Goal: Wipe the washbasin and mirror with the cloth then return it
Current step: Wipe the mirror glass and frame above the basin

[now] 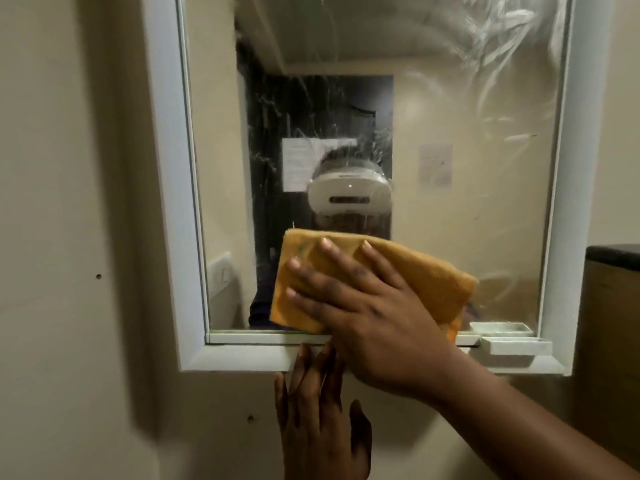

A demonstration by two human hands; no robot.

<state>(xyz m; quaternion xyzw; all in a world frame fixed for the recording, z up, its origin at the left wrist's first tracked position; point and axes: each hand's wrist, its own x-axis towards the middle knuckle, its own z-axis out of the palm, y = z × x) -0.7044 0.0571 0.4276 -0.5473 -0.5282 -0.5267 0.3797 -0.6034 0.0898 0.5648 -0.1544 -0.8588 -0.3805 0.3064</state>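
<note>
A folded orange cloth point(429, 275) lies flat against the lower part of the mirror point(467, 188), just above its bottom edge. My right hand point(367, 306) presses on the cloth with straight, spread fingers. My left hand point(318, 410) rests flat on the wall below the mirror, its fingertips touching the white frame point(166, 168). Wet smear marks streak the glass at the upper right and centre. The washbasin is out of view.
A small white soap dish point(512, 345) sits on the frame's ledge at the lower right. A dark-topped cabinet point(613, 306) stands at the right edge. Beige wall point(69, 237) fills the left side.
</note>
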